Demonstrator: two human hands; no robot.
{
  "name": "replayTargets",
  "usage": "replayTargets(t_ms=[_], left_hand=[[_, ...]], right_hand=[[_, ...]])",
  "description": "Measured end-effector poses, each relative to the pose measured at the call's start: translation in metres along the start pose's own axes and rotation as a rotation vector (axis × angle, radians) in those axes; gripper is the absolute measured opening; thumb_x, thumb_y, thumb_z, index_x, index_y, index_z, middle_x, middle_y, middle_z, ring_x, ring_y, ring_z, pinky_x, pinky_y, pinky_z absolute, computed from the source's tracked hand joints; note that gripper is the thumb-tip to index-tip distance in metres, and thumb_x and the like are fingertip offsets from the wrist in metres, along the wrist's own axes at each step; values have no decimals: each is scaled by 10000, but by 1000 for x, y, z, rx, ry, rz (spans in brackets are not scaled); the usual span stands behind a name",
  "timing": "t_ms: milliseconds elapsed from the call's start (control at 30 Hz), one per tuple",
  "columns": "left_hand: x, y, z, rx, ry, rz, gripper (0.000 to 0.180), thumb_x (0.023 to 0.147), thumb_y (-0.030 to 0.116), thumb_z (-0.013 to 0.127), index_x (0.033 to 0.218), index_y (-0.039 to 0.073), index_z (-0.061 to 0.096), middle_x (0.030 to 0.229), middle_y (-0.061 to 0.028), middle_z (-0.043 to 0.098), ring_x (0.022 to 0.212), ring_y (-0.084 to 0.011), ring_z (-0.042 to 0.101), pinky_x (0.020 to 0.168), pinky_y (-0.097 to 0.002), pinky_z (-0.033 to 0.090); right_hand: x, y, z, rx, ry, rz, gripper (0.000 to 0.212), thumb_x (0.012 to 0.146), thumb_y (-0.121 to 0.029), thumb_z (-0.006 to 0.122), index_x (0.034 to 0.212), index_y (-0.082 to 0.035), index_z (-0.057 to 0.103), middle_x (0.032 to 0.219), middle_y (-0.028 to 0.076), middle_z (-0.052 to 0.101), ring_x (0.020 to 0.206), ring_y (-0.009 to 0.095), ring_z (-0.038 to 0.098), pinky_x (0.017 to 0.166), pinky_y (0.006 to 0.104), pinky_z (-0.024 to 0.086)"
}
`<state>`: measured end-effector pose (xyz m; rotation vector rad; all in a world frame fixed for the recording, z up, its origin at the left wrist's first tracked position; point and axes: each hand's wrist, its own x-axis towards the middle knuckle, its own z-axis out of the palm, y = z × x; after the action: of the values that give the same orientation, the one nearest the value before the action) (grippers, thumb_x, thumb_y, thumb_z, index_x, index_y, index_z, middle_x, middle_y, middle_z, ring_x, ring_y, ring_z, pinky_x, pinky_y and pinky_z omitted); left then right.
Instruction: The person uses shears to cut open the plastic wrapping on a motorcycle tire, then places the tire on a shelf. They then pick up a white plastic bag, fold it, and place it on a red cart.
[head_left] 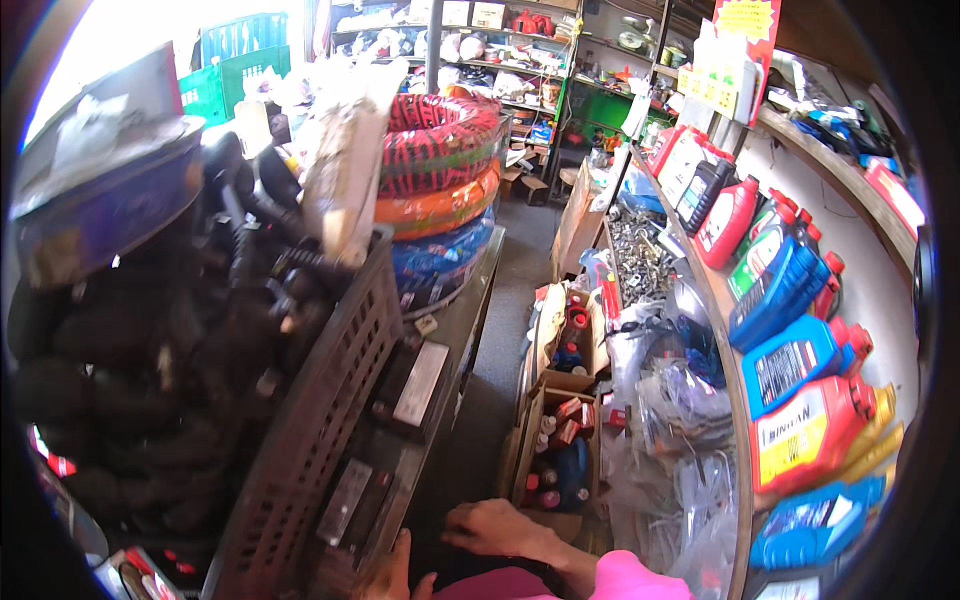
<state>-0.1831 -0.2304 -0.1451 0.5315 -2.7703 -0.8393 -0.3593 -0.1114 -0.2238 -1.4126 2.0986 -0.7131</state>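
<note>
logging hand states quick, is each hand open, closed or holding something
Left hand: partly cut off by the lower edge; grip cannot be told.
Right hand: fingers bent, palm hidden; no held thing shows, but cannot be told.

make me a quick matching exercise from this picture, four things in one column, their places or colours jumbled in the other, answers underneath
1. right hand
2. slotted plastic crate
3. stack of wrapped tyres
4. row of plastic jugs

A. red, orange and blue wrapping, top to bottom
B. lined up along the picture's right side
C. holding black parts, at left
D. near the lower edge, beside the left hand

Pairs: 1-D, 2-C, 3-A, 4-B
</note>
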Motion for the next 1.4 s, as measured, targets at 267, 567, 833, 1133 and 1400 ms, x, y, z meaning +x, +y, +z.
replayTargets(t_ms=[267,567,833,1133,1400], left_hand=[[112,27,26,-35,-59,-7,591,903,219,589,1422,49,363,1207,-290,552,1051,-462,552,889,-470,464],[191,34,71,-208,-45,54,594,874,159,631,1413,80,393,1078,-250,615,924,-417,608,796,-441,507],[326,45,141,-304,-59,56,654,832,143,683,1418,104,395,978,-193,639,847,-349,626,728,-403,515],[536,117,208,-335,-61,57,621,839,134,649,1401,60,395,997,-194,626,877,-353,606,790,-429,493],[624,131,229,-199,-72,126,616,792,198,716,1325,19,463,949,-148,610,830,-286,610,700,-374,485]], right_hand=[[35,96,-116,-144,192,170,279,865,-319,592,858,-41,606,855,154,646,811,360,635,679,459,517],[82,153,-130,-100,-89,109,289,862,-315,585,874,-28,608,815,193,641,799,389,626,690,475,504],[143,318,-188,-386,-197,346,242,807,-270,596,855,-44,669,824,194,679,800,344,678,688,461,547],[202,474,-330,-321,-35,291,275,803,-290,608,836,-17,600,805,177,637,828,350,636,721,460,507],[237,543,-390,-369,17,355,256,801,-283,563,826,-28,576,870,165,635,849,349,627,764,461,499]])
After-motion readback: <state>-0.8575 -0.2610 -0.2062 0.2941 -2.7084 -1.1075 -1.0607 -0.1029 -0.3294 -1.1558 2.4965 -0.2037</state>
